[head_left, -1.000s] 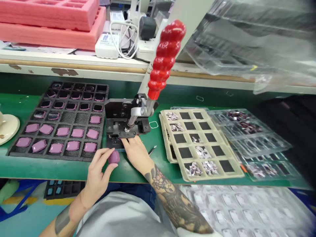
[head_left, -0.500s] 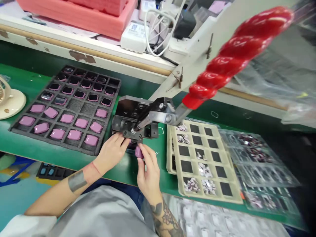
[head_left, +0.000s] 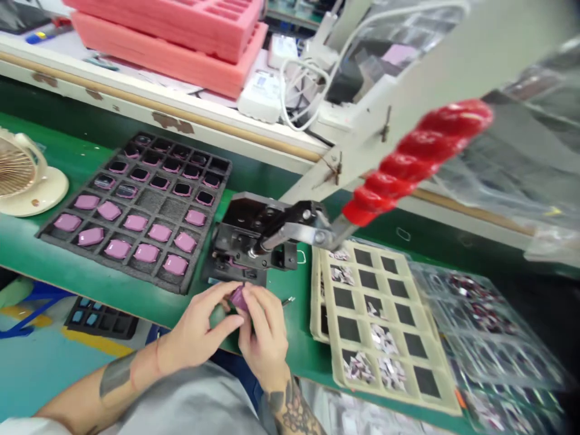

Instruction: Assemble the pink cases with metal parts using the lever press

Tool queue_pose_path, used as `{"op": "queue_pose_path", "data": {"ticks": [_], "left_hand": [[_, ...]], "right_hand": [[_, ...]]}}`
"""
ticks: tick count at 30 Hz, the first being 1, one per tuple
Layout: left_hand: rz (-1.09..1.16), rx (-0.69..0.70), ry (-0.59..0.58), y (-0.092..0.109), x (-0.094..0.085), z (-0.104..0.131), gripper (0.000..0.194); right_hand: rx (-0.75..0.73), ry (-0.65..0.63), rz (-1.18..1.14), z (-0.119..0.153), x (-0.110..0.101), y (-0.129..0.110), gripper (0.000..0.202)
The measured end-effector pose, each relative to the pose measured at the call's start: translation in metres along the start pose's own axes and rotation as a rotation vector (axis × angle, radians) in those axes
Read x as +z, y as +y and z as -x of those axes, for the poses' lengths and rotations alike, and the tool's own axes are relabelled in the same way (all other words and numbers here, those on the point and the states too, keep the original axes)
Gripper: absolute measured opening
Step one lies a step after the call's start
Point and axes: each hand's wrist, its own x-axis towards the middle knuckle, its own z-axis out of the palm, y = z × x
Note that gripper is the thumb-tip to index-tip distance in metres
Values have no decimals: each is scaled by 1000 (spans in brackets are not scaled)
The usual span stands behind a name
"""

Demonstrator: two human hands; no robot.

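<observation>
The grip is a two-handed pinch: the left hand (head_left: 203, 329) and the right hand (head_left: 264, 329) both close their fingers on one small purple case (head_left: 237, 299), thumbs on its near side and fingertips meeting around it. The fingers cover much of the case, which they hold tilted above the near edge of the green bench (head_left: 296, 347). Just beyond the hands stands a black clamp press (head_left: 247, 217), a bit of purple showing under its head; its red handle (head_left: 417, 160) slants up to the far right. Left of the press lies a dark foam tray (head_left: 179, 287) whose near rows carry purple cases (head_left: 176, 264) and whose farther rows carry dark-faced pieces (head_left: 159, 182) with purple rims. A slim tool (head_left: 289, 300) lies just right of the right hand, and beyond it a beige tray (head_left: 446, 389) holds small pale pieces (head_left: 357, 367) in some compartments. Clear plastic trays (head_left: 489, 356) sit farther right. At the left of the bench is a cream fan (head_left: 45, 193). Across the far side runs a shelf (head_left: 217, 136) bearing stacked pink foam trays (head_left: 158, 54).
</observation>
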Motion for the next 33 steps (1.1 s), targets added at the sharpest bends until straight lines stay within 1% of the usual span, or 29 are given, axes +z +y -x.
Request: {"op": "queue_pose_path", "data": {"ticks": [2, 3, 4, 5, 6, 7, 8, 9, 10, 11, 12, 13, 14, 15, 16, 17, 18, 19, 20, 21, 22, 23, 24, 26, 28, 30, 31, 32, 33], "left_hand": [[66, -104, 113, 3, -9, 4, 27], [49, -122, 158, 3, -18, 2, 23], [4, -119, 198, 1, -31, -3, 23], [-64, -99, 240, -3, -46, -10, 26], [-148, -67, 297, -7, -64, -20, 31], [-244, -40, 343, -12, -84, -31, 36], [-342, -19, 370, -19, -103, -45, 38], [-439, -13, 398, -27, -122, -58, 35], [-542, -44, 389, -35, -138, -72, 35], [-632, -80, 363, -44, -151, -85, 36], [-677, -95, 346, -52, -161, -96, 34], [-718, -107, 330, -60, -167, -105, 32], [-749, -111, 324, -67, -170, -110, 30], [-776, -109, 325, -72, -170, -113, 30], [-808, -106, 327, -76, -168, -113, 30], [-838, -104, 329, -79, -164, -111, 30], [-864, -101, 328, -81, -161, -108, 31], [-886, -98, 323, -81, -158, -105, 32], [-904, -96, 317, -80, -156, -102, 33], [-920, -95, 309, -79, -157, -99, 34], [-935, -95, 302, -77, -159, -98, 35], [-951, -98, 296, -75, -164, -99, 36], [-968, -103, 292, -74, -173, -100, 38], [-1004, -131, 306, -72, -197, -103, 43], [-1034, -179, 332, -73, -228, -105, 47], [-1037, -231, 328, -79, -258, -106, 46], [-1027, -251, 309, -84, -270, -106, 44], [-1011, -266, 287, -89, -280, -106, 42], [-992, -275, 267, -93, -287, -106, 39]], "right_hand": [[-79, -75, -3, -14, 3, -4, 76], [-92, -73, 9, -26, 1, -5, 76], [-97, -15, 33, -41, -3, -6, 75], [-104, 114, 54, -59, -9, -6, 72], [-99, 276, 73, -80, -17, -6, 68], [-104, 466, 58, -104, -26, -7, 59], [-123, 637, -24, -129, -36, -9, 50], [-97, 659, -124, -154, -45, -13, 44], [-78, 612, -228, -178, -54, -18, 47], [-68, 472, -316, -198, -61, -26, 50], [-55, 350, -382, -215, -66, -35, 52], [-49, 276, -412, -227, -70, -45, 50], [-48, 259, -407, -234, -71, -54, 46], [-57, 310, -374, -235, -69, -62, 41], [-81, 404, -320, -232, -66, -67, 37], [-123, 493, -260, -224, -62, -68, 33], [-191, 544, -208, -212, -56, -65, 32], [-270, 550, -162, -198, -50, -59, 35], [-344, 517, -123, -184, -43, -50, 44], [-424, 470, -88, -170, -37, -40, 59], [-429, 421, -37, -157, -31, -29, 70], [-429, 397, -3, -148, -27, -20, 76], [-413, 375, 22, -140, -24, -13, 78], [-384, 338, 36, -131, -24, -3, 79], [-384, 350, 47, -122, -31, 3, 84], [-332, 371, 96, -105, -44, 10, 86], [-271, 337, 135, -93, -50, 15, 80], [-206, 261, 175, -78, -57, 21, 71], [-145, 142, 218, -62, -63, 27, 60]]}}
